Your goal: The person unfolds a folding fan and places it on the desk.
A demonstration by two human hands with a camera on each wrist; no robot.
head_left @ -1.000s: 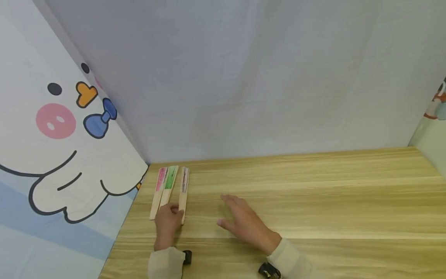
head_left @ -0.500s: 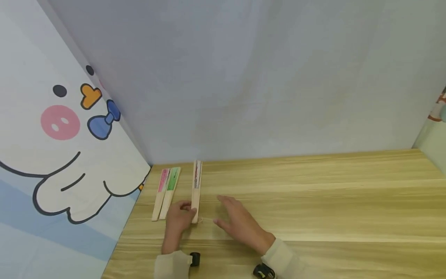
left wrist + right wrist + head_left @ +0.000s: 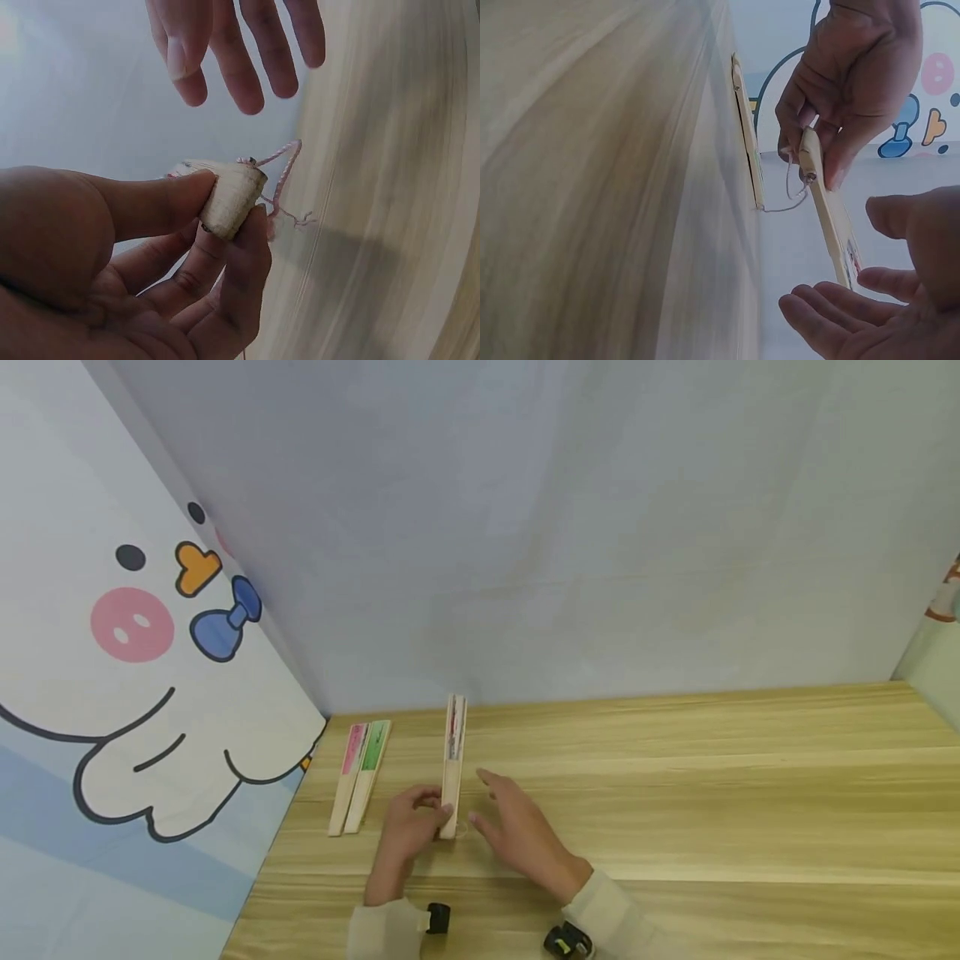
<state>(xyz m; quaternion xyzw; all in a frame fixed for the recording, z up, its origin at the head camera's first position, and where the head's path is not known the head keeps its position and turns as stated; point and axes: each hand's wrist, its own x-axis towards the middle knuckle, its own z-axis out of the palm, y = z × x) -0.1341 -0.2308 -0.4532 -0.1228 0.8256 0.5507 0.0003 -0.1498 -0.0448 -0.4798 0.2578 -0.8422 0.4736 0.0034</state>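
Head view, lower centre of the frame: a folded fan [image 3: 453, 768] stands nearly vertical in the picture, its pale lower end nearest the wearer and its printed strip toward the top. The left hand [image 3: 412, 822] pinches that lower end between thumb and fingers, and the right wrist view shows the fan raised off the desk [image 3: 712, 802]. A thin pinkish cord [image 3: 285, 176] loops from the pinched end in the left wrist view. Just to the right of the fan, the right hand [image 3: 525, 831] is spread, thumb apart from extended fingers, holding nothing; a gap shows between it and the fan. Further left, two more folded fans, a pink one [image 3: 347, 785] and a green one [image 3: 368, 777], lie side by side on the desk. Grey cloth [image 3: 562, 527] fills the upper frame; a cartoon-printed panel [image 3: 60, 652] covers the left.
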